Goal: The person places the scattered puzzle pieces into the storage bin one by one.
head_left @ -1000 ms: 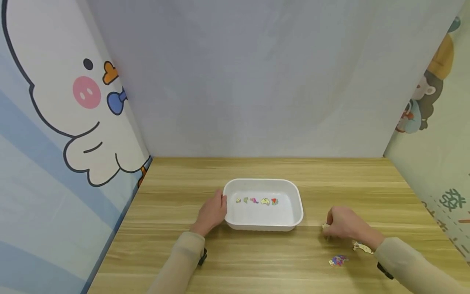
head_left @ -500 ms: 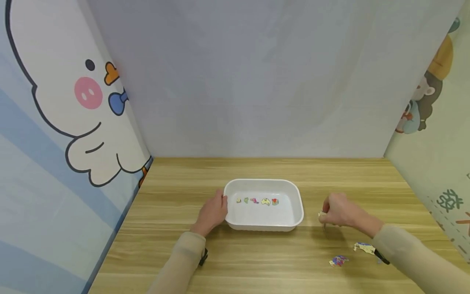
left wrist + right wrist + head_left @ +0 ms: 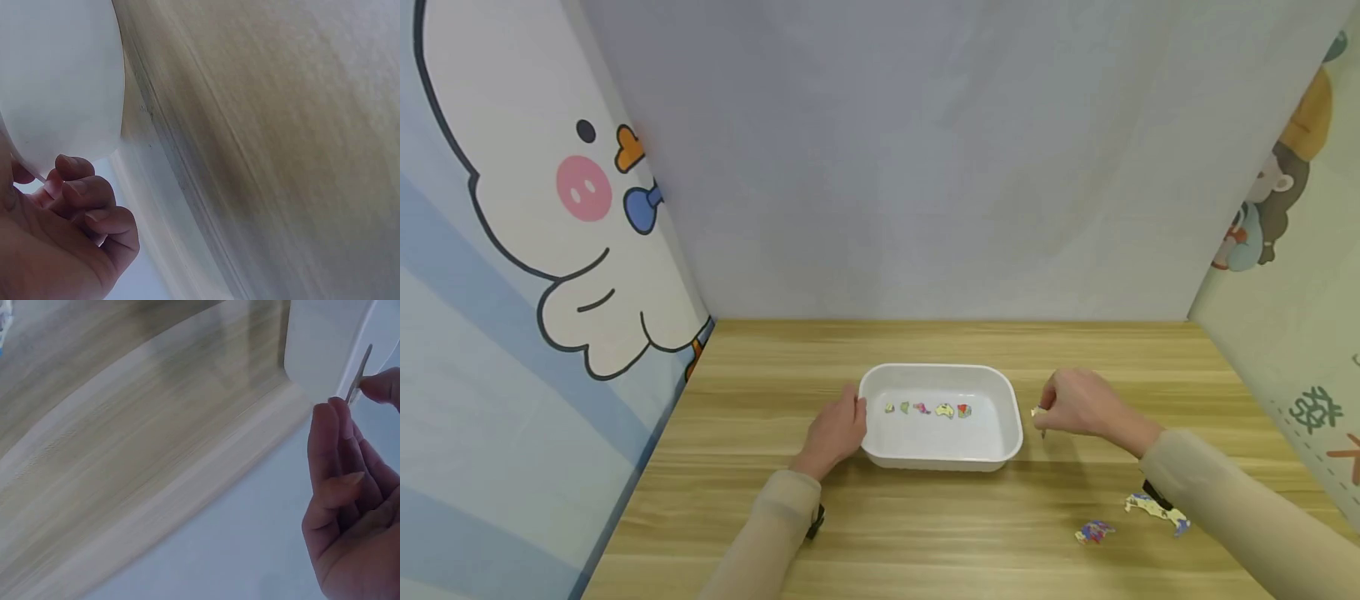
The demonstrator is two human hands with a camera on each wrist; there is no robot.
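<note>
A white rectangular tray [image 3: 938, 463] stands on the table, with a row of several small coloured flat pieces [image 3: 944, 411] in it. My left hand [image 3: 837, 429] grips its left rim; the left wrist view shows thumb and fingertips pinching the edge of the tray [image 3: 69, 81]. Just off the tray's right side, my right hand [image 3: 1088, 404] pinches a thin flat piece [image 3: 1038, 412] between thumb and fingertips. In the right wrist view this thin piece [image 3: 358, 376] is seen nearly edge-on, so its face and outline are hidden. It is held above the table.
On the wood-grain table [image 3: 947, 533] lie a blue and red flat piece [image 3: 1094, 532] and a longer cream and blue piece [image 3: 1157, 510], close to my right sleeve [image 3: 1232, 492]. A grey backdrop [image 3: 925, 167] rises behind, and printed panels stand at both sides.
My right hand has moved left and away from me with the thin piece, up beside the tray. More of the cream and blue piece now shows. My left hand has stayed on the rim.
</note>
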